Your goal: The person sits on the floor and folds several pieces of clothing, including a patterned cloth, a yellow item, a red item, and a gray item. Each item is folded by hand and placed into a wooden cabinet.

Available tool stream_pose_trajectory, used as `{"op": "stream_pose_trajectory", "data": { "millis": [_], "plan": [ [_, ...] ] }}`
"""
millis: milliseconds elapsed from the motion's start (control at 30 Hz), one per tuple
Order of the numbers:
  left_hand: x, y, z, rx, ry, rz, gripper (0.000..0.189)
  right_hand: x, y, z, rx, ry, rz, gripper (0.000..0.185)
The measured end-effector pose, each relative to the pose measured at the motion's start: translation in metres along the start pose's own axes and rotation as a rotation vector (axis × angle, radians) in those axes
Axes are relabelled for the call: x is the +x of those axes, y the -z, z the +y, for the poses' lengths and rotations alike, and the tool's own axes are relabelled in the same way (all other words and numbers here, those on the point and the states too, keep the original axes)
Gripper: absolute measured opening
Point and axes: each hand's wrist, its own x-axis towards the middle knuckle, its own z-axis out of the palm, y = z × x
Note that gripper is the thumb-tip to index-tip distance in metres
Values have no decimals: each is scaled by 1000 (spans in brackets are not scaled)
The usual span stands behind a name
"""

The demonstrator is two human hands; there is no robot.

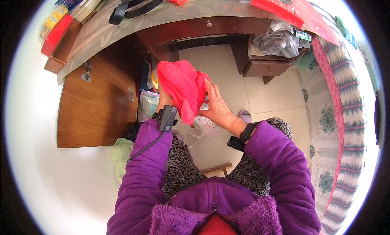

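A bundle of bright pinkish-red plush cloth (182, 85) is held up in front of my knees, loosely folded, with one end hanging down. My left hand (164, 100) grips it from the left side; most of those fingers are hidden behind the fabric. On the right, my right hand (218, 106) has its fingers against the cloth's edge and its thumb lower down, holding that side. Below and partly behind the cloth is a clear plastic bag with red dots (205, 127), over the tiled floor.
An open wooden cabinet door (97, 110) stands at left, beside stuffed plastic packages (149, 102). Ahead is a desk with a drawer (225, 25). Grey plastic bags (278, 41) sit on a small drawer unit (265, 69). A bed with a striped cover (350, 119) runs along the right.
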Motion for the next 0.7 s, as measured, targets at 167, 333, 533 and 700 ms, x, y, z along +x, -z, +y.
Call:
{"op": "stream_pose_trajectory", "data": {
  "millis": [167,333,533,700],
  "plan": [
    [-3,-3,-3,-72,105,93,48,4,9,3,143,119,114,86],
    [3,9,-17,538,-4,385,26,15,34,4,194,54,152,37],
    [10,13,-7,257,57,506,18,15,67,-1,1266,-322,309,29],
    [11,-13,-5,398,130,515,27,10,82,17,545,-196,124,31]
  ]
}}
